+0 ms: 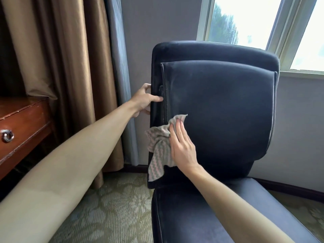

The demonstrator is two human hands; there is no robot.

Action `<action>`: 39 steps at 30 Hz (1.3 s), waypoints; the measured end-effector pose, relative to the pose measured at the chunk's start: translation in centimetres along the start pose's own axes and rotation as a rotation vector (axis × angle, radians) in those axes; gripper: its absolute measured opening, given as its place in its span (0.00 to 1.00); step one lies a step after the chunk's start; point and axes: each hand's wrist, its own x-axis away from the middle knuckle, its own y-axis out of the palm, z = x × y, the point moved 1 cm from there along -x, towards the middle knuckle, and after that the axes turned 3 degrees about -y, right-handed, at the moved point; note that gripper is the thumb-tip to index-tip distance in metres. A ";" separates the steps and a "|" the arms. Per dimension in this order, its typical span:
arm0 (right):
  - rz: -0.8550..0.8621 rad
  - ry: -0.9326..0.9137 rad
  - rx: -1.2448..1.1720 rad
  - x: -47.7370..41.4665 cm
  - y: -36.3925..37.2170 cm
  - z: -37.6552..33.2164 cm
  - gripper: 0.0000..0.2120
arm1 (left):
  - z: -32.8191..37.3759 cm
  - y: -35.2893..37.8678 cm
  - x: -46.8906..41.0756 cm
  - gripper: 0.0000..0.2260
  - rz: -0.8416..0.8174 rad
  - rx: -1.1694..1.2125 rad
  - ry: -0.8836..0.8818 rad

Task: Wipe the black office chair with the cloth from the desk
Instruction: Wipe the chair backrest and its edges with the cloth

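- Left hand [142, 100] grips black chair [219, 109] backrest edge at 9 o'clock, fingers curled round.
- Right hand [181, 146] flat, fingers straight, pressing zigzag-weave cloth [158, 149] on smooth padded backrest.

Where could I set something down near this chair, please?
The seat is bare right of the forearm, below the backrest; carpet lies free between desk and seat. Crowded: the backrest's left edge, with left hand, right hand and cloth.
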 end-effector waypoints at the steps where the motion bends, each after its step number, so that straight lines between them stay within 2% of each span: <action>1: -0.007 0.002 0.004 0.7 0.0 -0.1 0.25 | -0.1 0.1 0.0 0.19 0.000 0.007 0.003; 5: -0.023 0.033 -0.034 -0.9 -0.2 -0.7 0.22 | -0.1 0.0 -0.3 0.18 -0.004 0.005 0.006; 9: -0.029 0.100 -0.083 -5.7 -0.8 -0.3 0.26 | -0.2 -0.1 -0.5 0.18 -0.009 0.011 0.009; 12: -0.043 0.076 -0.047 -9.1 -1.0 0.2 0.27 | -0.3 0.0 -0.6 0.19 -0.008 -0.007 0.027; 15: -0.006 0.034 -0.003 -10.4 -0.9 0.1 0.23 | -0.6 -0.2 -0.7 0.19 0.004 -0.012 0.035; 22: 0.052 -0.053 0.014 -4.8 -0.4 -0.2 0.16 | -0.8 -0.5 -0.6 0.19 -0.014 0.006 0.035; 29: -0.052 -0.043 -0.024 3.0 -0.5 -0.8 0.23 | 0.0 -0.6 0.0 0.17 -0.040 0.001 0.017; 33: -0.018 0.002 -0.083 -2.6 -0.7 -1.1 0.27 | 0.3 -0.6 0.1 0.17 -0.035 -0.005 0.001; 36: 0.038 -0.054 -0.074 -7.3 -0.7 -0.4 0.26 | 0.1 -0.6 0.0 0.18 -0.039 -0.012 0.013; 39: 0.061 -0.077 -0.066 -7.7 -0.1 -0.2 0.23 | -0.4 -0.8 -0.3 0.18 -0.030 -0.002 0.041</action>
